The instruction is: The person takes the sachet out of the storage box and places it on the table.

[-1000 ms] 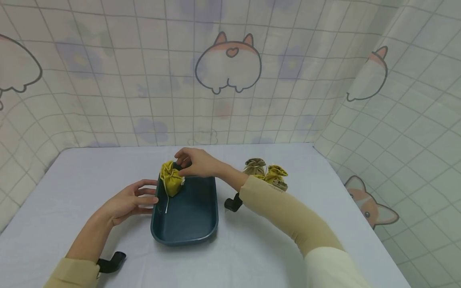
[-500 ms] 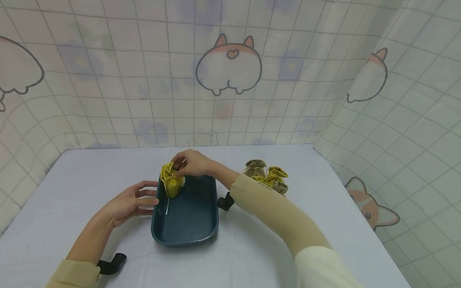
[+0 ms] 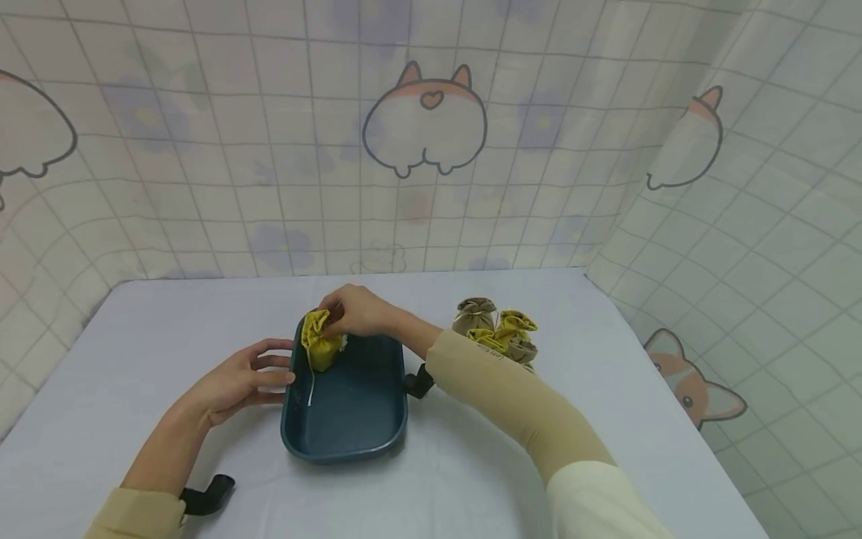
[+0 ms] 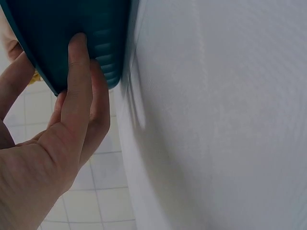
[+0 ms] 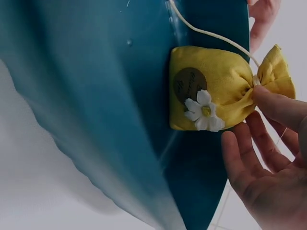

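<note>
A yellow drawstring pouch (image 3: 322,348) stands in the far left corner of a dark teal tray (image 3: 353,453). Its neck is pinched between the thumb and fingers of my right hand (image 3: 360,311). The right wrist view shows a white flower and a round brown label on the pouch (image 5: 211,81), and a pale cord trailing from its neck. At the tray's left side, my left hand (image 3: 242,378) rests its extended fingers against the wall and rim. Seen from the left wrist, the fingertips (image 4: 78,45) touch the outer wall of the tray (image 4: 48,28).
Several yellow and brown drawstring pouches (image 3: 515,322) stand grouped on the white table (image 3: 485,464) right of the tray, partly behind my right sleeve (image 3: 512,389). A black wrist-camera mount (image 3: 209,495) juts from my left wrist. Patterned cloth (image 3: 269,202) hangs behind the table.
My right hand has shifted slightly left and down onto the pouch's neck, its fingers now closer together. The pouch's top tilts a little. The left hand and tray have hardly moved.
</note>
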Demonstrator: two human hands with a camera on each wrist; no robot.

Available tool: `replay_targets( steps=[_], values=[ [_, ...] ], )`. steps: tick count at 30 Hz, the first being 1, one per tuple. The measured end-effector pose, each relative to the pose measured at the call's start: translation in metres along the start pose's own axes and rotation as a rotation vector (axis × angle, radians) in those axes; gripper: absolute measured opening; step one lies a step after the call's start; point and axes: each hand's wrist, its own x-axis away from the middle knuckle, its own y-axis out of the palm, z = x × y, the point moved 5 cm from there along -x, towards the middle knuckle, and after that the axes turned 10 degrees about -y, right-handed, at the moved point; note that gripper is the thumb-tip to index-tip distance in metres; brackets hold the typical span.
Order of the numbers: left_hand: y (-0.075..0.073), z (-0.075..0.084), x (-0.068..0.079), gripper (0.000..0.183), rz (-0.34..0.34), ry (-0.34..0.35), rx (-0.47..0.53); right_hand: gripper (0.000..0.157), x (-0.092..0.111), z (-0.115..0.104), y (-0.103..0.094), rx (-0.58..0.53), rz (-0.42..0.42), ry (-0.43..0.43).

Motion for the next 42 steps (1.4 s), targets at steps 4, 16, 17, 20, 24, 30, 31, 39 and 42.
replay_targets(
  steps=[4,16,17,20,24,30,31,39,42],
  values=[
    [0.0,0.001,0.0,0.075,-0.005,0.005,0.002,0.026,0.0,-0.002,0.0,0.045,-0.01,-0.015],
    [0.001,-0.002,0.001,0.076,-0.01,0.007,0.005,0.024,0.004,-0.004,0.002,0.146,-0.074,-0.049],
    [0.001,-0.002,0.001,0.076,-0.01,0.007,0.007,0.023,0.004,-0.004,0.002,0.151,-0.077,-0.06],
    [0.001,-0.003,0.0,0.075,-0.009,0.007,0.01,0.024,0.007,-0.006,0.001,0.169,-0.074,-0.09],
    [0.0,-0.004,0.001,0.076,-0.005,0.004,0.01,0.026,0.011,-0.011,-0.003,0.177,-0.041,-0.103],
    [0.0,-0.004,0.002,0.078,-0.003,0.006,0.002,0.024,0.018,-0.023,-0.007,0.106,0.018,-0.091],
    [0.0,-0.003,0.003,0.078,-0.004,0.005,0.003,0.024,0.02,-0.024,-0.007,0.096,0.024,-0.095],
    [0.0,-0.003,0.001,0.078,0.003,0.002,-0.01,0.022,0.034,-0.031,-0.014,0.051,0.106,-0.109],
    [0.001,-0.002,0.0,0.077,0.006,0.002,-0.013,0.022,0.041,-0.032,-0.017,0.044,0.137,-0.099]
  ],
)
